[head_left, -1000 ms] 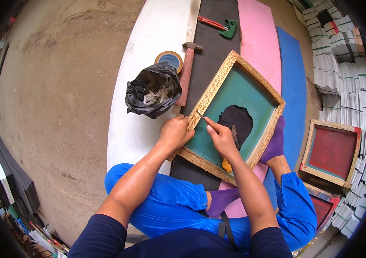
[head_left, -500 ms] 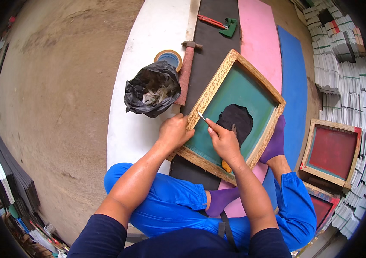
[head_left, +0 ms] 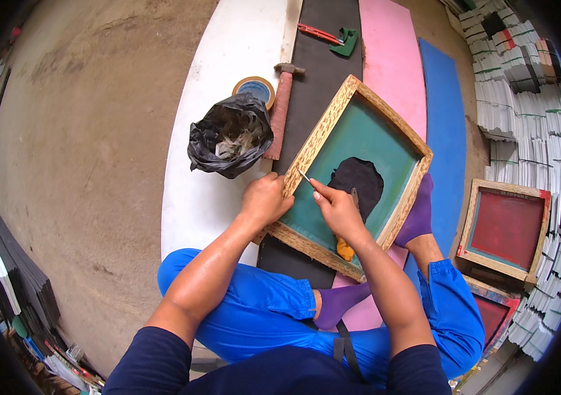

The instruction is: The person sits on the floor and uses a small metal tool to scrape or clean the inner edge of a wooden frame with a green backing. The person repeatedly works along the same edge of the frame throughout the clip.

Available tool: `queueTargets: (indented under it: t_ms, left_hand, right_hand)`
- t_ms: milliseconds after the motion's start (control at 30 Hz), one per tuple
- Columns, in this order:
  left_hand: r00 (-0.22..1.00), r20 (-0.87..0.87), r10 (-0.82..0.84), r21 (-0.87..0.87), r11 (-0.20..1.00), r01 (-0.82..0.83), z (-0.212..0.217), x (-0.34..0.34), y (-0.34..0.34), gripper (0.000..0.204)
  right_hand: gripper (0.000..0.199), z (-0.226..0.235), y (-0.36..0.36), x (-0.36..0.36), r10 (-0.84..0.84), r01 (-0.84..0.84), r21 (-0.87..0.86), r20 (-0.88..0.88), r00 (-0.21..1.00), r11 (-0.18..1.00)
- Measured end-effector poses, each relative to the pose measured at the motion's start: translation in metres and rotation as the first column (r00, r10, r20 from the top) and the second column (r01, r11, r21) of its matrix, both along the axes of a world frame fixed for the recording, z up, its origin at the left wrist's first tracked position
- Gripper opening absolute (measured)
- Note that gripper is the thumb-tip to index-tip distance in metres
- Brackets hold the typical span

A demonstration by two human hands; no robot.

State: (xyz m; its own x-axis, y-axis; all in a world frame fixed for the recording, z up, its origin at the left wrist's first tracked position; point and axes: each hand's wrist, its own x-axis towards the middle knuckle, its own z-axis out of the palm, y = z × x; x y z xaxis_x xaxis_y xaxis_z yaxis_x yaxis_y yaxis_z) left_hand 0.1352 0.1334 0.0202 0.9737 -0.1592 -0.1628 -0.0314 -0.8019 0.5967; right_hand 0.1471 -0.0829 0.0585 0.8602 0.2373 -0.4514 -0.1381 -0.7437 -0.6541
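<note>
The person sits cross-legged on the floor with a wooden-framed printing screen of teal mesh lying tilted across coloured foam sheets just in front of the knees. The left hand grips the frame's near left rail, fingers curled over its edge. The right hand rests on the mesh, its fingers pinched around a thin blade whose tip meets the inner edge of that same rail, just beside the left hand. A black patch shows on the mesh next to the right hand. To the left of the frame, on the white sheet, sits an open black plastic bag, with a roll of tape and a hammer just beyond it. A second frame with red mesh lies well apart on the right.
</note>
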Motion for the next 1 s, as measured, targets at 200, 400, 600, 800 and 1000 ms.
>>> queueTargets:
  t_ms: [200, 400, 600, 800, 1000]
  left_hand:
    - [1.0, 0.015, -0.002, -0.036, 0.999, 0.003, -0.002, 0.001, -0.001, 0.036]
    - [1.0, -0.011, 0.001, -0.02, 1.0, -0.001, 0.001, 0.0, 0.003, 0.037]
    - [1.0, 0.005, -0.027, -0.024, 0.999, 0.027, -0.002, 0.002, 0.001, 0.04]
    - [0.999, -0.034, -0.014, -0.004, 1.0, 0.014, 0.0, 0.003, 0.003, 0.04]
    - [0.998, -0.057, 0.012, -0.007, 1.0, -0.013, 0.003, 0.002, 0.002, 0.039]
  right_hand:
    - [0.042, -0.043, -0.012, -0.016, -0.16, 0.165, 0.258, -0.04, 0.986, 0.952]
    - [0.043, -0.021, -0.006, -0.015, 0.108, -0.085, -0.099, 0.256, 0.961, 0.991]
    - [0.045, -0.062, -0.023, -0.001, -0.091, 0.025, 0.406, 0.142, 0.986, 0.914]
    - [0.04, 0.003, -0.023, 0.019, -0.088, 0.747, 0.279, -0.908, 0.41, 0.604]
    - [0.034, 0.01, 0.0, -0.009, -0.031, 0.041, -0.072, 0.133, 0.991, 0.997]
